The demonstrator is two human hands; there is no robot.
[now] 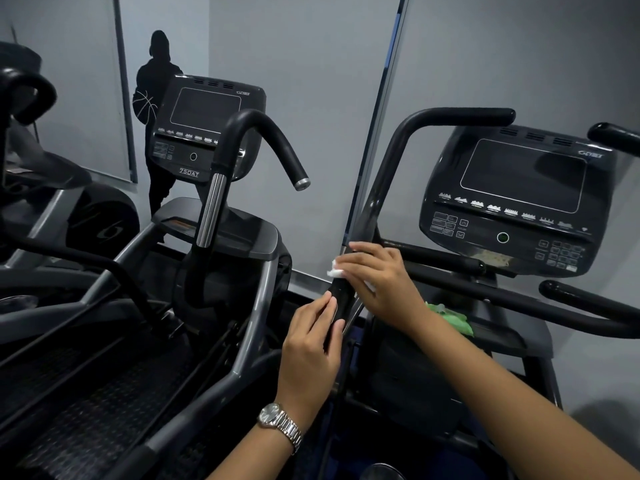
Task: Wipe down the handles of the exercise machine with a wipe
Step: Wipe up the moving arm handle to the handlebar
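Observation:
The exercise machine's left handle (384, 174) is a black bar that rises from the centre and bends right above the console (519, 199). My right hand (381, 278) wraps a white wipe (335, 271) around the lower part of this bar. Just below it, my left hand (311, 348), with a metal watch on the wrist, pinches the same bar between thumb and fingers. The wipe shows only at the left edge of my right hand and under its palm.
A second, similar machine with a curved handle (263, 133) and a 750AT console (204, 123) stands to the left. Lower black handles (588, 303) stick out at right. A green pack (450, 318) lies on the right machine's shelf. Grey walls stand behind.

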